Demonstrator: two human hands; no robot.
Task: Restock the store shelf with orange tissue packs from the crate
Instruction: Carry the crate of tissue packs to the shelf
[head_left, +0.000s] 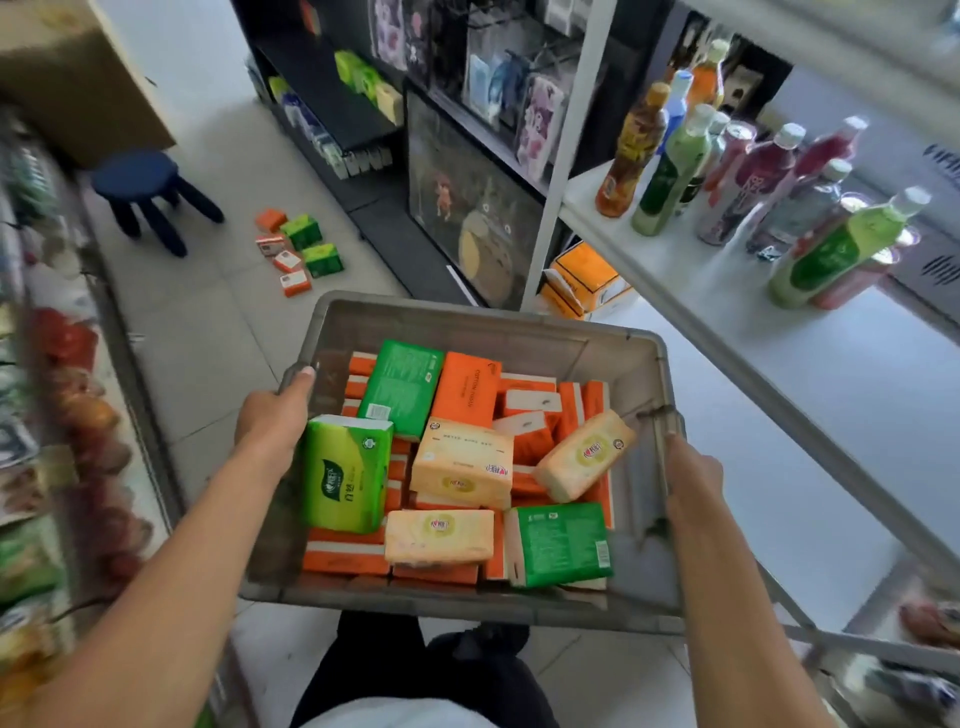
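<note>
I carry a grey plastic crate (467, 322) in front of me, above the floor. My left hand (272, 415) grips its left rim, thumb over the edge. My right hand (693, 480) grips the right rim. Inside lie several orange tissue packs (465, 388), with green packs (347, 475) and pale yellow packs (461, 462) on top of them. A dark store shelf (337, 104) with a few green and yellow packs stands ahead at the back.
A white shelf (779, 364) with drink bottles (670, 171) runs along my right. A snack rack (47, 415) lines the left. On the tiled floor ahead lie several loose orange and green packs (298, 249) beside a blue stool (145, 192). An orange carton (584, 278) sits under the white shelf.
</note>
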